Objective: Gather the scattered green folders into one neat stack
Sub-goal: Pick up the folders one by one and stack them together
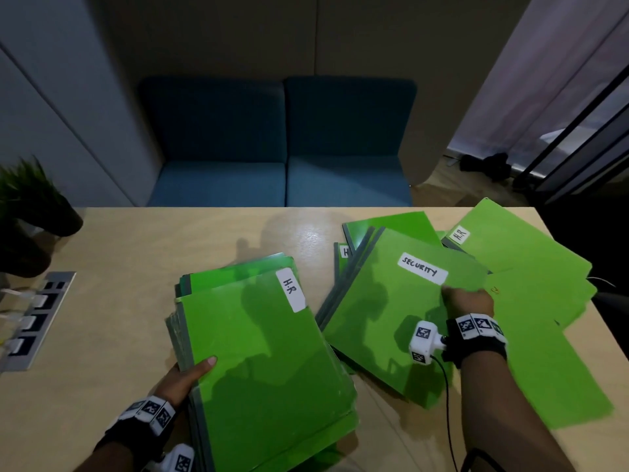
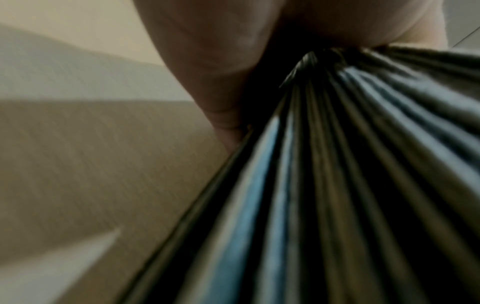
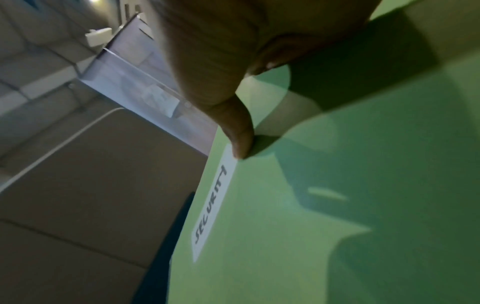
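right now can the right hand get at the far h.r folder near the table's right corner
Probably yes, once freed. The right hand grips the SECURITY folder at its right edge, so it is occupied. The far H.R folder lies just beyond it, on top of the spread with nothing over it.

1. I can't see the fingers of the left hand (image 1: 185,378) — they go under the stack (image 1: 265,362), only the thumb lies on top.
2. The left wrist view is blurred; just folder spines (image 2: 337,185) and a bit of palm.
3. The right hand (image 1: 468,301) covers its own fingertips at the SECURITY folder (image 1: 398,311) edge.
4. One label (image 1: 344,252) near the table's (image 1: 136,301) far edge is mostly covered — unreadable.
5. The stack's near end runs off the frame.
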Available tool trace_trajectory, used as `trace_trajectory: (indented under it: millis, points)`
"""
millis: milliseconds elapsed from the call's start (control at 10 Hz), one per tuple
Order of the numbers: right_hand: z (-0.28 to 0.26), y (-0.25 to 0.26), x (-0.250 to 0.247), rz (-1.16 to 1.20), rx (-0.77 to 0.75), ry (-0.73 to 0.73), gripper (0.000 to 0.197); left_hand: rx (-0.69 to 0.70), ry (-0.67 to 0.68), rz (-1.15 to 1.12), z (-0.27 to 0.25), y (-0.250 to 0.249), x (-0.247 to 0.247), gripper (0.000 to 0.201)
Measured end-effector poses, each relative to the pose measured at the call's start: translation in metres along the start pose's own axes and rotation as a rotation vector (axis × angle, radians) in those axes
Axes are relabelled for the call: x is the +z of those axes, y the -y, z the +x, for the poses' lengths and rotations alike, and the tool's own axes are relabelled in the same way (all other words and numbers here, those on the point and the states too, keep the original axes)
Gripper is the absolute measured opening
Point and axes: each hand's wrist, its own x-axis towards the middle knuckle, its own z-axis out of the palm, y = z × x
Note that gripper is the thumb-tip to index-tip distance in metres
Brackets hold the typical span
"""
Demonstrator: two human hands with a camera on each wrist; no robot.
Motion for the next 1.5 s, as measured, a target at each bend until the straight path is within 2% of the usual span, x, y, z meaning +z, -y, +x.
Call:
trace_trajectory:
  millis: [100, 200, 300, 400, 500, 600, 700, 800, 900, 1000, 1100, 1200, 1300, 1500]
  points:
    - [-0.007, 0.032, -0.007, 0.096, -0.143, 0.076, 0.046, 0.009, -0.007, 0.003, -0.003, -0.001, 0.001, 0.071]
    - [-0.016, 0.077, -0.012, 0.306, -0.303, 0.082, 0.071, 0.000, -0.003, -0.037, -0.007, -0.005, 0.003, 0.058]
    - [-0.028, 0.113, -0.012, 0.492, -0.396, 0.167, 0.039, 0.035, 0.002, -0.034, -0.002, 0.001, 0.000, 0.087]
    - [-0.054, 0.119, 0.022, 0.435, -0.434, 0.337, 0.022, 0.051, 0.020, -0.040, 0.002, 0.003, -0.001, 0.091]
    - [-0.085, 0.078, 0.079, 0.277, -0.392, 0.525, 0.027, 0.065, -0.011, -0.034, 0.020, 0.017, -0.009, 0.103]
    - [-0.111, 0.012, 0.131, 0.240, -0.302, 0.707, 0.043, 0.079, -0.012, 0.032, 0.053, 0.047, -0.024, 0.125]
    - [-0.126, -0.023, 0.158, 0.026, -0.270, 0.634, 0.050, 0.098, -0.056, 0.121, 0.058, 0.049, -0.029, 0.138]
    - [-0.144, -0.030, 0.171, -0.536, -0.564, 0.613, 0.080, 0.130, -0.027, 0.100, 0.055, 0.049, -0.032, 0.142]
    - [-0.150, -0.025, 0.177, -0.651, -0.618, 0.763, 0.084, -0.005, 0.028, -0.058, 0.000, 0.004, -0.006, 0.067]
    - [-0.120, -0.004, 0.154, -0.568, -0.674, 0.605, 0.053, -0.058, 0.076, -0.108, -0.019, -0.013, 0.007, 0.055]
    - [-0.066, -0.004, 0.103, -0.513, -0.386, 0.049, 0.061, -0.058, 0.026, -0.076, 0.008, 0.003, -0.001, 0.056]
    - [-0.025, -0.020, 0.065, -0.351, 0.080, -0.078, 0.095, -0.049, 0.003, -0.086, 0.011, 0.012, -0.004, 0.057]
    - [-0.001, -0.031, 0.062, -0.332, 0.186, -0.066, 0.106, -0.009, 0.030, -0.078, 0.014, 0.015, -0.007, 0.061]
    - [0.003, -0.033, 0.061, -0.146, 0.176, 0.085, 0.088, 0.007, 0.054, -0.083, 0.010, 0.008, -0.005, 0.058]
